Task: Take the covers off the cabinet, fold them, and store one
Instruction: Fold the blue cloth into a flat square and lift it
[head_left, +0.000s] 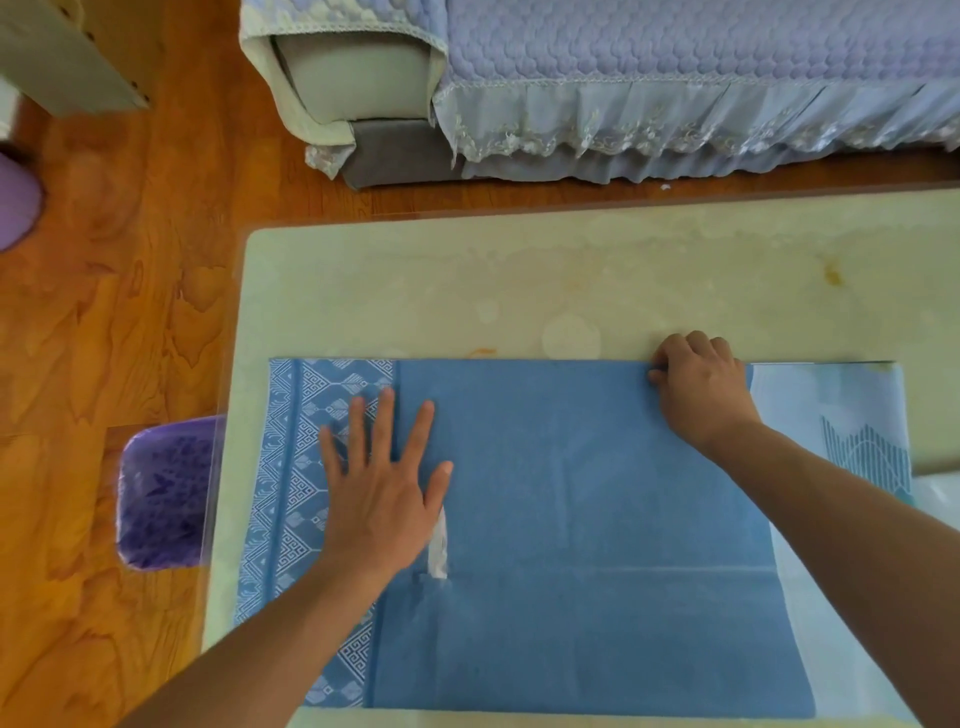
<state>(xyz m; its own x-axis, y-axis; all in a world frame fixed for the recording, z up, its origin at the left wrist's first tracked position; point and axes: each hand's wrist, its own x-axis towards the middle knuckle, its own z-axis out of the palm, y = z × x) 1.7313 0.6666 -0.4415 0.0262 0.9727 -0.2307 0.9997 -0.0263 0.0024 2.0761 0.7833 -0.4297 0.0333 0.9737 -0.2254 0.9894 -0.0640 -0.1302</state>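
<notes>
— Cover (571, 519), blue with a patterned white border, lies flat across a pale table (519, 280), folded at least once, its far edge running straight along the tabletop. Where are the hands?

— A person's left hand (382, 488) rests palm down near the patterned end, fingers spread and straight, apparently pinning the cloth so it cannot slide. The right hand (701, 395) sits at the far edge, fingers curled over the fold line; it looks to be pinching that edge, though the fingertips are hidden under the knuckles and the grip cannot be confirmed.

— Why the split?

— One hand anchors, the other likely squares up or lifts the edge for the next fold. A lighter panel (841, 415) shows at the right end; whether it is the same cover's reverse or a second one is unclear.

— And the surroundings?

— A sofa (675, 78) with a quilted lilac throw stands beyond the table, a purple stool (166, 493) just beside the table's left edge, on a wooden floor (104, 338). No cabinet is in view, so storing appears still ahead.
</notes>
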